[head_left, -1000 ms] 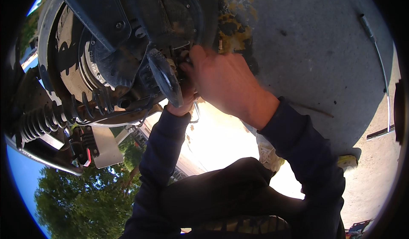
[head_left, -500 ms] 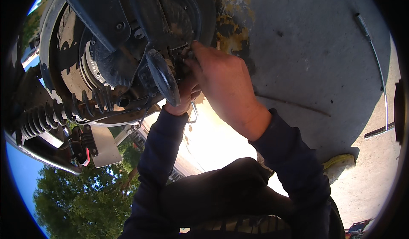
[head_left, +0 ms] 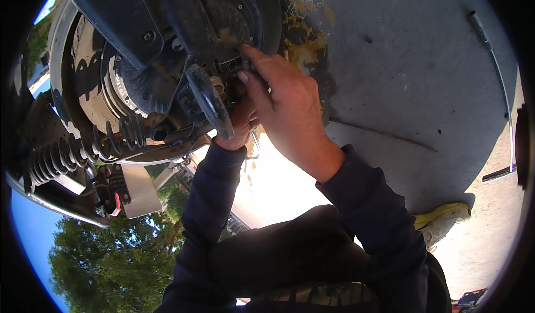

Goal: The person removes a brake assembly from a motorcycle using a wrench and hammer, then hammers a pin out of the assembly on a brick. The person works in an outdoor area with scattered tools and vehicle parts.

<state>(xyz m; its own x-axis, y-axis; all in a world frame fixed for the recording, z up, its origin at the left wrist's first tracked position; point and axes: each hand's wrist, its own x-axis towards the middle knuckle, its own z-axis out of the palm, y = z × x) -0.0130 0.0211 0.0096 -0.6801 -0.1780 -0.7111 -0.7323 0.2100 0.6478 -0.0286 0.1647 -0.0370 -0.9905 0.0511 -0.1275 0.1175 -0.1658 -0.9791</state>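
In front of me is the black underside of a scooter or motorbike (head_left: 114, 20). My right hand (head_left: 295, 104) is closed at its lower right, index finger and thumb on either side of a small dark metal fitting (head_left: 229, 65). My left hand (head_left: 241, 128) reaches in just below, close to the same spot; its fingers are hidden behind the right hand and a dark oval plate (head_left: 209, 101). A pale round metal piece (head_left: 217, 84) shows beside that plate.
A coil spring (head_left: 56, 152) and a pale flat plate (head_left: 142, 190) are at the left. On the concrete floor (head_left: 384, 79) lie a thin rod (head_left: 384, 133) and, farther right, a long handled metal tool (head_left: 497, 73). A shoe (head_left: 446, 224) rests at lower right.
My right hand has shifted slightly down and its thumb and index finger have spread apart, so more of the metal fitting shows. My left hand stays nearly in place.
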